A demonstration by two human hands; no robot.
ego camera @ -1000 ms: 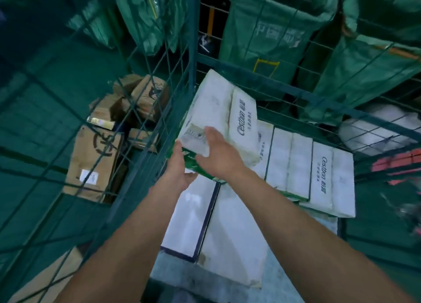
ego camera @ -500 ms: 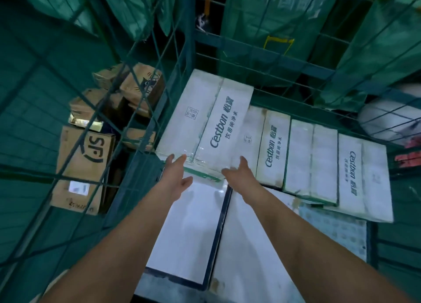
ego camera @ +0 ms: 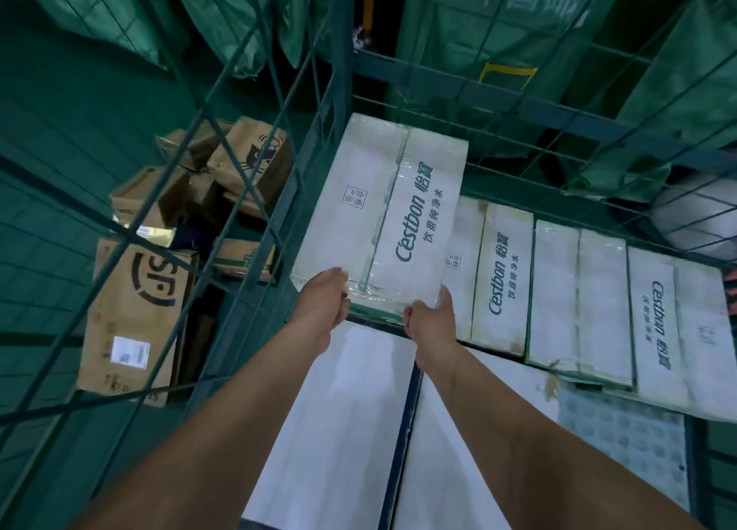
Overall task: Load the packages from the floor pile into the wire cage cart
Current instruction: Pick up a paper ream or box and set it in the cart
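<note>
— Where's the box (ego camera: pixel 383 226)?
— Just ahead of my hands, in the cart (ego camera: pixel 331 103). Left hand (ego camera: pixel 323 306) and right hand (ego camera: pixel 428 318) grip its near edge.
— Handling?
— Probably heavy, stiff, slick wrap; hold corners.

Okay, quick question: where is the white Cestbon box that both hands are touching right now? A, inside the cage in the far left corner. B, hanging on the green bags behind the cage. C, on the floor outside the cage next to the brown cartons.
A: the white Cestbon box lies inside the wire cage, against its left wall in the far corner, with the left hand and right hand at its near edge.
</note>
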